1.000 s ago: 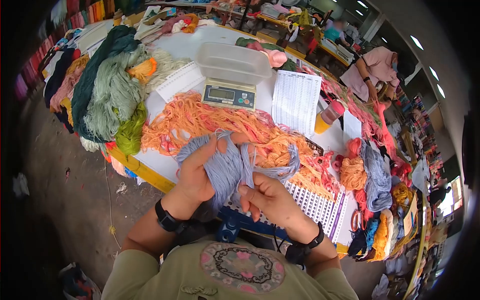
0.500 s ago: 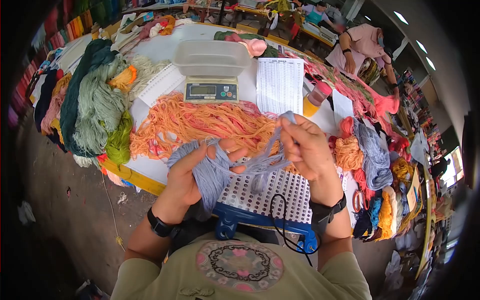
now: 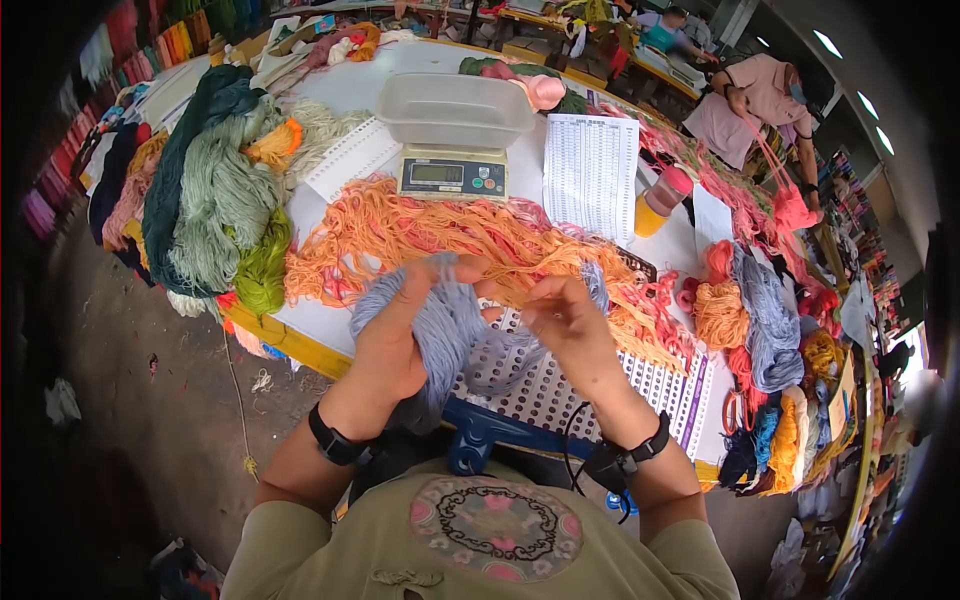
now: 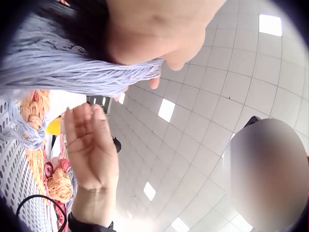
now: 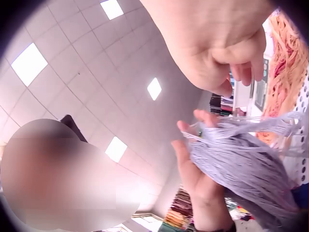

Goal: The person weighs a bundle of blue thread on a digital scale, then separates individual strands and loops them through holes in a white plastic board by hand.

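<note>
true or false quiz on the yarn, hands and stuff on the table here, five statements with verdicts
1. The left hand holds a blue-grey yarn bundle. True.
2. The loose orange yarn is heaped inside the clear tub. False: it lies spread on the table.
3. The clear tub sits on top of the scale. True.
4. The right hand grips the red-topped container. False: the container is on the table beside the printed sheet, apart from the right hand.
5. Each wrist wears a black band. True.
</note>
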Action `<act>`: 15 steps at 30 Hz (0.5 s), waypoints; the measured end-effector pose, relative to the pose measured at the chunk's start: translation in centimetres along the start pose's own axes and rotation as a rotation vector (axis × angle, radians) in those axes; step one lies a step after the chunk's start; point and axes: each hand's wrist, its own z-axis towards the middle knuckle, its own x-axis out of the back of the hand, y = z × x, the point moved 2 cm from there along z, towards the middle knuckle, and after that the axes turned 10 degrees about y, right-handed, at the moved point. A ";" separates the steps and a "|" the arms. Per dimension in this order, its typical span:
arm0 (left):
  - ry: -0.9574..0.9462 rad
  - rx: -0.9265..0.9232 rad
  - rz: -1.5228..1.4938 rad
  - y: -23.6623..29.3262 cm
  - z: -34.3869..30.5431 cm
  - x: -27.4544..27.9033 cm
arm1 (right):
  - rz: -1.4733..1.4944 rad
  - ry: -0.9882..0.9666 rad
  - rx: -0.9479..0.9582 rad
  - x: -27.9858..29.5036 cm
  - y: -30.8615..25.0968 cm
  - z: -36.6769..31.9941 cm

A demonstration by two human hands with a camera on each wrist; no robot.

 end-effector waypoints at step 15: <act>0.143 0.214 0.172 -0.9 -0.7 -1.5 | 0.294 -0.183 -0.348 -2.1 -2.6 -0.3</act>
